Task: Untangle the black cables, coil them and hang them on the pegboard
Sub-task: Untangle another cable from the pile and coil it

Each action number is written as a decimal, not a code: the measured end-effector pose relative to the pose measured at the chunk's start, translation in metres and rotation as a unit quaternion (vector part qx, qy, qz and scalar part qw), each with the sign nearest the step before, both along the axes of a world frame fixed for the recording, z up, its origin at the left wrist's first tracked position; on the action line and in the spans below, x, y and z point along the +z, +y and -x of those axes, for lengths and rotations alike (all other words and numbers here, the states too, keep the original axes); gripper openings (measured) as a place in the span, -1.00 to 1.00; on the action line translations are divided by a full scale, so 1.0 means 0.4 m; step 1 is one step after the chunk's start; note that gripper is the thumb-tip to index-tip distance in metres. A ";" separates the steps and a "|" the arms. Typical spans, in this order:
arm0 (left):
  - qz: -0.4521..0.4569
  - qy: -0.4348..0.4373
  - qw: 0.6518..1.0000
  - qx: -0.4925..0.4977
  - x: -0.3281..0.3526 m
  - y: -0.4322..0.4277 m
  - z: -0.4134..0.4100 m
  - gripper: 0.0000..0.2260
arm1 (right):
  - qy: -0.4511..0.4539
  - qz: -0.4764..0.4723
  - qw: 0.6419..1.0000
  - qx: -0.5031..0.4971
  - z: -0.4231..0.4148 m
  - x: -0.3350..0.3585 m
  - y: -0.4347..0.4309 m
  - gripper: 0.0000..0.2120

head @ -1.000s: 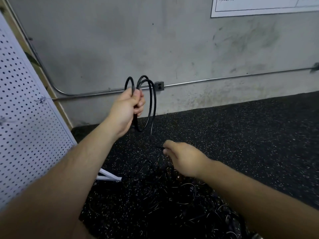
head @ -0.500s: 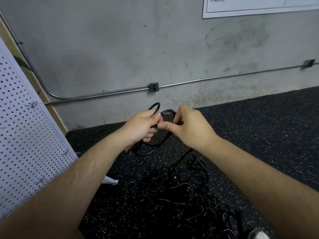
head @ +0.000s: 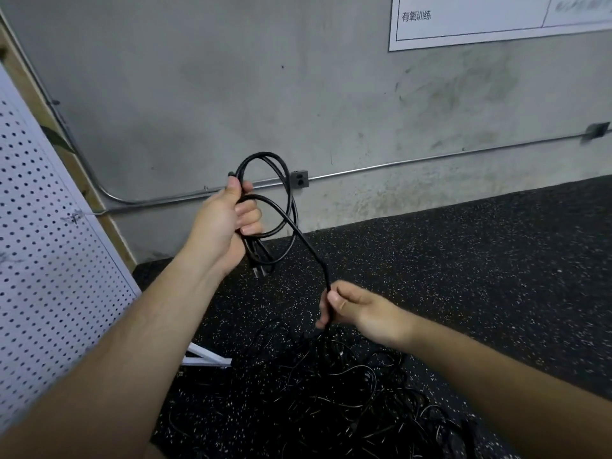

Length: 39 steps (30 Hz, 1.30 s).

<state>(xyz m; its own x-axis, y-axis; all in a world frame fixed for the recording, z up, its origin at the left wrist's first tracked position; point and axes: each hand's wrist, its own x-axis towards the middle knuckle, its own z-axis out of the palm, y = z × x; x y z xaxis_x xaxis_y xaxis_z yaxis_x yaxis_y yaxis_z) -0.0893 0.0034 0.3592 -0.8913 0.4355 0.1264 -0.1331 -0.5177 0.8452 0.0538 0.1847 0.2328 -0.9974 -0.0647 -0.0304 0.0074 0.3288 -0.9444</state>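
A pegboard (head: 49,260) was seen at the left, over a speckled floor (head: 496,276). A tangle (head: 347,392) of black cables was spread on the near floor. A coil (head: 284,180) of a few loops was gripped in the left hand (head: 222,223), raised before the far wall (head: 231,77). Its loose strand (head: 308,246) was pinched by the right hand (head: 361,309), just above the tangle.

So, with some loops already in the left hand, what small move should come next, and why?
Probably bring the right hand up to the left hand, adding one loop to the coil. The right hand pinches the cable leaving the coil, and more seems to trail into the floor tangle.
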 end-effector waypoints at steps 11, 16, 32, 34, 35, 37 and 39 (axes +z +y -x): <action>0.176 0.098 0.979 -0.008 -0.074 0.035 -0.024 -0.59 | 0.173 -0.006 0.958 -0.229 0.022 0.135 0.012 -0.77; 0.203 0.097 0.971 -0.082 -0.077 0.043 -0.044 -0.46 | 0.208 -0.171 0.932 -0.242 0.022 0.140 0.042 -0.74; 0.148 -0.005 0.962 -0.227 -0.060 0.097 -0.144 -0.53 | 0.061 0.162 0.967 -0.189 0.037 0.186 -0.038 -0.31; 0.170 0.014 0.961 -0.219 -0.063 0.095 -0.141 -0.54 | 0.052 0.162 0.967 -0.188 0.046 0.184 -0.028 -0.31; 0.188 0.036 0.960 -0.204 -0.069 0.096 -0.140 -0.54 | 0.058 0.137 0.968 -0.202 0.049 0.185 -0.022 -0.35; 0.233 0.105 0.956 -0.143 -0.089 0.100 -0.136 -0.54 | 0.099 0.084 0.960 -0.248 0.052 0.188 -0.015 -0.49; 0.282 0.195 0.936 -0.080 -0.112 0.102 -0.126 -0.54 | 0.165 0.035 0.944 -0.282 0.058 0.186 -0.015 -0.59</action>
